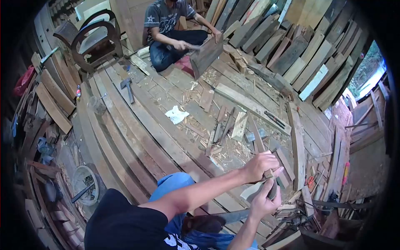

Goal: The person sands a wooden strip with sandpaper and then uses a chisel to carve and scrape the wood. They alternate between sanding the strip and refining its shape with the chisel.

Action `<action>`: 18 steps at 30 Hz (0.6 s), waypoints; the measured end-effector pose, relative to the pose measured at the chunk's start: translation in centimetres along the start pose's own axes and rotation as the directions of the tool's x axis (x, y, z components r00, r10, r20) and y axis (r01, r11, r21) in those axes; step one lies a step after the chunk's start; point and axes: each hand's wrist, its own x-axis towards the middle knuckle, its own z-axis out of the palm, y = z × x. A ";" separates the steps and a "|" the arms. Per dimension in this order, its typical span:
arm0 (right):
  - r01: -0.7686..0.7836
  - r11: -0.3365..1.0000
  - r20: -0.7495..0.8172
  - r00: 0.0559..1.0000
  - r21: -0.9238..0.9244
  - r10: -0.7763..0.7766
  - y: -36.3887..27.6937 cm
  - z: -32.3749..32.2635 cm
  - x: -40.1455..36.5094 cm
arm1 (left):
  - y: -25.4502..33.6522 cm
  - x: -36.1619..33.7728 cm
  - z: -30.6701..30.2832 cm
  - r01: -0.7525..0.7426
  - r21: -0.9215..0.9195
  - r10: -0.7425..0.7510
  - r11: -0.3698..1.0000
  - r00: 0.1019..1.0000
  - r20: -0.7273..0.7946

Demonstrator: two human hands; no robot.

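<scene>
My left hand [264, 166] is closed round a narrow wooden strip [256, 135], whose far part sticks out beyond the fist. A small squared wooden end [270, 174] shows below that fist, by the right thumb. My right hand [265, 201] is closed just under the left one, gripping a dark rounded piece [273, 192] whose kind I cannot make out. Beneath the hands lies a pale curved board [251, 191]. A wood block [239, 126] and dark narrow tools [223, 125] lie among shavings on the floor beyond.
Another person [173, 33] sits ahead, holding a dark board [206, 56] and a tool. A hammer [127, 89], pincers [275, 118], a long beam [252, 107] and a white cloth [176, 115] lie on the plank floor. A bucket [86, 185] stands left; boards [291, 58] lean at right.
</scene>
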 end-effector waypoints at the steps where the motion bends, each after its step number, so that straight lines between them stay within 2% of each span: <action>1: -0.002 1.000 -0.002 1.000 0.010 0.002 0.1 0.0 0.1 | -0.2 0.1 0.0 -0.002 0.008 0.002 1.000 1.000 0.006; 4: -0.032 0.994 0.063 0.997 -0.102 0.038 -0.5 -0.6 0.5 | -0.4 0.4 -0.2 -0.005 -0.022 0.005 1.000 1.000 -0.019; 9: 0.011 0.999 0.031 0.999 -0.043 -0.010 -0.1 0.3 -0.1 | 0.2 0.4 -1.0 0.038 -0.017 -0.037 0.999 0.999 0.016; 11: -0.011 1.000 0.006 1.000 -0.014 0.011 0.1 0.4 -0.1 | -0.3 0.1 -0.6 0.026 0.010 -0.026 1.000 0.999 0.038; 12: -0.001 1.000 -0.001 1.000 0.005 0.001 -0.4 0.4 0.2 | -0.7 -0.2 -0.1 -0.020 -0.044 0.022 0.999 0.999 0.044; 15: 0.029 0.996 -0.032 0.999 -0.079 -0.032 -0.7 0.5 0.7 | -1.3 -0.8 0.9 -0.063 -0.098 0.063 0.993 0.998 -0.005; 18: 0.015 0.997 -0.035 0.999 -0.075 -0.018 -0.5 0.4 0.0 | -1.0 -0.6 0.1 -0.011 -0.028 0.012 1.000 0.999 0.049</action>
